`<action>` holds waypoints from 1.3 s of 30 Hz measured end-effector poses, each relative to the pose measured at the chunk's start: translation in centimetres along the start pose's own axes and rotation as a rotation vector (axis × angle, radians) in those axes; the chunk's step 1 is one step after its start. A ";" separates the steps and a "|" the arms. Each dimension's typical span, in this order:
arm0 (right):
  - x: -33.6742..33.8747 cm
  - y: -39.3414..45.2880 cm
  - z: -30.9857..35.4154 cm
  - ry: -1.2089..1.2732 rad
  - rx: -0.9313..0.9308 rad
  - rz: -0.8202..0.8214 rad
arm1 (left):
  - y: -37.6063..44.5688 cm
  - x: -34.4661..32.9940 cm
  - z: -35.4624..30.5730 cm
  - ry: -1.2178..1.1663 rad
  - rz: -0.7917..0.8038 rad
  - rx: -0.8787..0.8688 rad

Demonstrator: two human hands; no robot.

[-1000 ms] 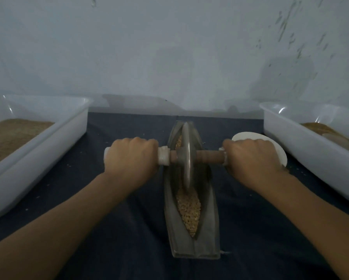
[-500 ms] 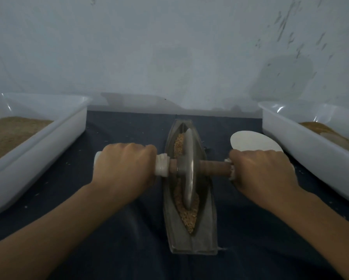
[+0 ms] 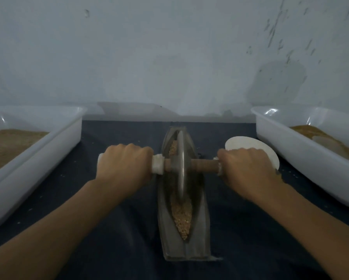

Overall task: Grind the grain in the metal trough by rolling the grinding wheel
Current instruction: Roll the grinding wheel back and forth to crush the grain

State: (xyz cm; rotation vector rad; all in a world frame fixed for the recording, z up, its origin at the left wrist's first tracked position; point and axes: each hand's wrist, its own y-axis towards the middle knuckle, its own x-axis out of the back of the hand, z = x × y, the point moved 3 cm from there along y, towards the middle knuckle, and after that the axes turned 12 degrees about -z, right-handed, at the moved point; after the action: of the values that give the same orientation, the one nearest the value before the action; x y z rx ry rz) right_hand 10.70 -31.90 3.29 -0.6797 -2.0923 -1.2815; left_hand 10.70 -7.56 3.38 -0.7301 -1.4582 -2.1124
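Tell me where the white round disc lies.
In the head view, the white round disc lies on the dark cloth, just beyond the right hand, beside the right tub.

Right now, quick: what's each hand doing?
Left hand: fingers curled round the left end of the grinding wheel's handle.
Right hand: gripping the handle's right end.

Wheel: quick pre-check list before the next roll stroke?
1. Left hand grips its handle end: ok.
2. Right hand grips its handle end: ok.
3. Wheel upright, seated in trough: ok.
4. Grain in the groove ahead of and behind the wheel: ok.
5. Trough fixed to the cloth: cannot tell.
6. White disc beside right hand, clear of the handle: cannot tell.
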 end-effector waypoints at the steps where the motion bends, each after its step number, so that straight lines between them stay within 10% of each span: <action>1: 0.8 -1.1 0.2 0.019 0.011 -0.013 | -0.8 0.9 -0.2 -0.024 -0.024 -0.035; 39: 0.0 1.6 0.3 -0.025 -0.001 0.037 | 0.7 -1.1 0.3 -0.059 0.180 0.049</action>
State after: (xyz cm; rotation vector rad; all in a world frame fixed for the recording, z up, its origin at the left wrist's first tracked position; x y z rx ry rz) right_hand 11.71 -31.03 4.14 -0.7352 -2.0892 -1.2593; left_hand 12.01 -7.43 3.19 -0.8769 -1.4130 -1.9284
